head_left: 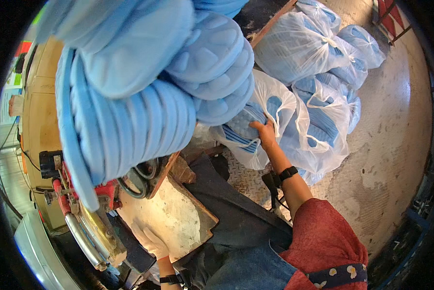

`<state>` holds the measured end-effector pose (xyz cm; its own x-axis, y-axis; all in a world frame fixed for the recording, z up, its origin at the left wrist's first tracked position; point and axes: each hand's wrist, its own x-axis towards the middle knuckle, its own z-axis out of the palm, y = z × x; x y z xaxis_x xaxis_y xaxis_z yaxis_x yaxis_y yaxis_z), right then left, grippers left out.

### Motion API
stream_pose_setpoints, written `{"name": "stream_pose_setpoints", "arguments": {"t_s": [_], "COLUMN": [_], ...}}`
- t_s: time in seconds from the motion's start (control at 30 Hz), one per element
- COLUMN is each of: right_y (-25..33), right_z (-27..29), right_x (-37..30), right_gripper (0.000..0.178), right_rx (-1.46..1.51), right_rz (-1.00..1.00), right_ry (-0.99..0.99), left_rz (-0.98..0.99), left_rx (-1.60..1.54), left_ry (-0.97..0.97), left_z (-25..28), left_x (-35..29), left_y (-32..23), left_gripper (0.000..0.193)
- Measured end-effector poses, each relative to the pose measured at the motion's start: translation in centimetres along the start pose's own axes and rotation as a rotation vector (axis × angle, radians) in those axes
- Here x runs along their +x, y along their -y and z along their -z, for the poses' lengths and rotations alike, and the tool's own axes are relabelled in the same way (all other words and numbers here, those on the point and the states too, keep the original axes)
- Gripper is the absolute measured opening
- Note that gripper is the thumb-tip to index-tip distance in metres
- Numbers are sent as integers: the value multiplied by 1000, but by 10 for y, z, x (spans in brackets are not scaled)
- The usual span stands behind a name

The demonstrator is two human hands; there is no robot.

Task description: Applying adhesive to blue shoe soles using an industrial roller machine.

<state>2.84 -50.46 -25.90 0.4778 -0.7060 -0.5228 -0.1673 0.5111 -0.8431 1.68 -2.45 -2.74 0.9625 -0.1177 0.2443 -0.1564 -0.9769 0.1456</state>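
Observation:
My right hand (266, 134) reaches out to a white plastic bag (281, 104) on the floor, its thumb bent over the bag's opening. The fingers behind seem closed on the bag's edge but are partly hidden. Blue ribbed foam soles (241, 137) show inside that bag. My left hand (150, 240), in a pale glove, lies with its fingers stretched out on a worn wooden board (178, 217). Above the board, close in front, rise large stacks of blue foam soles (130, 125), some with raised pads (209, 46).
Several filled plastic bags (294, 48) of blue pieces stand on the metal floor (376, 159) at the right. A red machine with a metal roller (84, 241) is at the left, beside a tan cabinet (38, 121). Black cable loops (135, 186) hang under the stack.

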Motion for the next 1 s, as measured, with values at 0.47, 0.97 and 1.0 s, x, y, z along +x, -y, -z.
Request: {"name": "stream_pose_setpoints", "arguments": {"t_s": [0.47,0.97,1.0], "right_y": [177,372,378], "right_z": [59,6,-3], "right_x": [-98,-434,-440], "right_gripper": [80,93,94], "right_rx": [-344,-1376,-1358], "right_rz": [1,1015,1036], "right_ry": [510,1183,1229], "left_rz": [81,-927,-896], "left_rx": [-347,-1065,-1159], "left_ry": [-260,59,129], "left_z": [38,137,139], "left_x": [-10,6,1], "left_y": [-36,-204,-198], "left_gripper": [57,114,110]}}
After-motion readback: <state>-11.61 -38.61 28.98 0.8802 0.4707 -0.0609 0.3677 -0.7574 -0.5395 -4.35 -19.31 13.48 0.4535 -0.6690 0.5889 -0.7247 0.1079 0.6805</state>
